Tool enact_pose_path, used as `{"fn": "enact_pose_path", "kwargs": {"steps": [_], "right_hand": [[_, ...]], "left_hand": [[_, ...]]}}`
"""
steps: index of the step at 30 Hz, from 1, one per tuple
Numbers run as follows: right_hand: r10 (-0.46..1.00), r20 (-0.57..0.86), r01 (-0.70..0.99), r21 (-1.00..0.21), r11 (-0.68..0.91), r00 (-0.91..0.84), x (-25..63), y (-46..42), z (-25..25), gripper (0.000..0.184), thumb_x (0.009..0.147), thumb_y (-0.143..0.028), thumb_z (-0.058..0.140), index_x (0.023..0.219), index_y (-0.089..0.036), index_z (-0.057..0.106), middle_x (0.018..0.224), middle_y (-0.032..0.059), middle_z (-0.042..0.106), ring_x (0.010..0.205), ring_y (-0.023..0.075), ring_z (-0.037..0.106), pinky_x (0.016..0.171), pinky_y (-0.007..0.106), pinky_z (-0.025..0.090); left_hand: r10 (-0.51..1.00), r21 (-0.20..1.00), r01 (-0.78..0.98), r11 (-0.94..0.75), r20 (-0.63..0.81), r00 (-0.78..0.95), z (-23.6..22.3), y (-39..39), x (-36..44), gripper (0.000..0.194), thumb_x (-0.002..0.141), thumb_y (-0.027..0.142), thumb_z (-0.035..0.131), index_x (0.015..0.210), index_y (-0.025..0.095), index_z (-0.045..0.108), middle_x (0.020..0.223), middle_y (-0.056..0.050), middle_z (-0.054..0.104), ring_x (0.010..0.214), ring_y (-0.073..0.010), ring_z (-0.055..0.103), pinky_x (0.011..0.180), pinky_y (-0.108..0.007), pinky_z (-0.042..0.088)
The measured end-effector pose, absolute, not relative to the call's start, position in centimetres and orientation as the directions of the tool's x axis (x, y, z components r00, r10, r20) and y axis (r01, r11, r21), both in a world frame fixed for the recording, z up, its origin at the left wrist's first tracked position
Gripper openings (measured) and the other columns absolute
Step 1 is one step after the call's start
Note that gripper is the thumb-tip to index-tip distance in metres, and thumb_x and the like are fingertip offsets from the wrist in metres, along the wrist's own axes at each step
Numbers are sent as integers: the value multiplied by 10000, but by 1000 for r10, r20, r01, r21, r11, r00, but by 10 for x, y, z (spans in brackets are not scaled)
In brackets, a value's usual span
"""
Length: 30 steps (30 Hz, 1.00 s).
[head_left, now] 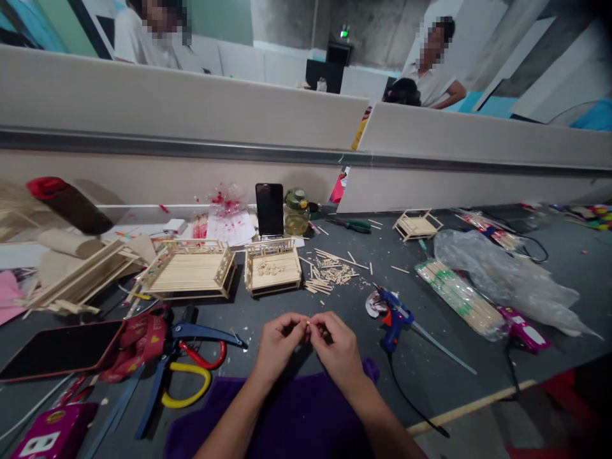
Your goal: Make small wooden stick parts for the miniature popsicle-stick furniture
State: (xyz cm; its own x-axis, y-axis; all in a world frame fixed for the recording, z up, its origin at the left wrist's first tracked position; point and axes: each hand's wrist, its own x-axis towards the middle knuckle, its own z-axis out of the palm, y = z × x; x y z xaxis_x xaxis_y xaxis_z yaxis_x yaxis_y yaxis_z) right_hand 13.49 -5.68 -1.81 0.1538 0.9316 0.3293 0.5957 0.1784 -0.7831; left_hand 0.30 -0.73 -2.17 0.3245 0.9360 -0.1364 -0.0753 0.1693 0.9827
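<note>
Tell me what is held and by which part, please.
A tiny pale piece, between the left grip and right grip; too small to tell which part.

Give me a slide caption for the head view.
Left hand and right hand pinch a tiny pale piece, short sticks ahead, glue gun to the right.
</note>
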Motion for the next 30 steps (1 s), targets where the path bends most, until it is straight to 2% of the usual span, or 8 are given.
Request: {"fn": "enact_pose_path", "kwargs": {"steps": [5, 12, 18, 20, 22, 26, 28, 30], "right_hand": [[950, 260, 498, -855, 143, 174, 136, -57, -17, 130, 896, -195, 501, 857, -211, 624, 790, 15, 618, 696, 142, 614, 650, 232, 484], [953, 258, 488, -860, 151, 159, 137, -58, -16, 131, 901, -222, 508, 856, -209, 631, 796, 21, 626, 717, 149, 610, 662, 241, 481], [968, 177, 366, -925, 101, 181, 135, -57, -14, 142, 897, -275, 535, 835, -202, 640, 775, 13, 634, 669, 135, 616, 618, 226, 495], [973, 133, 294, -953, 72, 191, 134, -56, -14, 142, 882, -297, 557, 827, -196, 640, 754, 12, 635, 648, 133, 615, 597, 226, 499], [976, 46, 148, -989, 15, 211, 131, -54, -15, 162, 858, -339, 585, 809, -190, 625, 701, 2, 629, 595, 129, 602, 554, 225, 501], [962, -130, -154, -984, -94, 241, 128, -50, -19, 229, 803, -406, 637, 775, -183, 593, 625, -26, 590, 496, 105, 544, 465, 211, 480], [948, -154, -208, -973, -97, 278, 129, -48, -21, 234, 800, -411, 631, 768, -185, 579, 613, -42, 556, 473, 92, 511, 446, 204, 460], [940, -136, -174, -981, -85, 313, 131, -47, -22, 224, 819, -403, 598, 758, -191, 561, 595, -53, 523, 467, 89, 487, 434, 195, 427]], "left_hand": [[921, 977, -110, 181, -129, 369, -19, -6, 2, 202, 749, 337, 701, 764, 138, 740, 619, -29, 677, 581, -129, 577, 592, -234, 458], [930, 991, -54, 126, -99, 355, -22, -7, -1, 212, 751, 345, 703, 763, 135, 732, 629, -36, 678, 576, -132, 576, 576, -237, 455], [917, 977, -110, 185, -131, 377, -17, -6, -2, 216, 731, 349, 724, 708, 134, 721, 599, -23, 665, 556, -121, 568, 568, -227, 445], [918, 976, -111, 188, -135, 374, -17, -6, -2, 220, 724, 348, 730, 690, 131, 716, 588, -20, 659, 546, -115, 561, 559, -222, 438], [918, 969, -129, 213, -153, 366, -19, -6, -1, 220, 720, 345, 734, 685, 129, 711, 590, -17, 658, 535, -107, 557, 550, -214, 435], [903, 891, -273, 362, -263, 340, -24, -4, 1, 194, 727, 313, 727, 686, 126, 695, 569, -4, 647, 495, -90, 555, 551, -207, 458], [871, 816, -358, 453, -318, 375, -26, -3, 1, 183, 742, 297, 707, 724, 115, 703, 599, -26, 674, 502, -100, 585, 566, -216, 483], [832, 744, -411, 526, -350, 431, -28, -1, -1, 210, 763, 295, 681, 791, 90, 720, 677, -77, 715, 547, -125, 633, 587, -229, 507]]}}
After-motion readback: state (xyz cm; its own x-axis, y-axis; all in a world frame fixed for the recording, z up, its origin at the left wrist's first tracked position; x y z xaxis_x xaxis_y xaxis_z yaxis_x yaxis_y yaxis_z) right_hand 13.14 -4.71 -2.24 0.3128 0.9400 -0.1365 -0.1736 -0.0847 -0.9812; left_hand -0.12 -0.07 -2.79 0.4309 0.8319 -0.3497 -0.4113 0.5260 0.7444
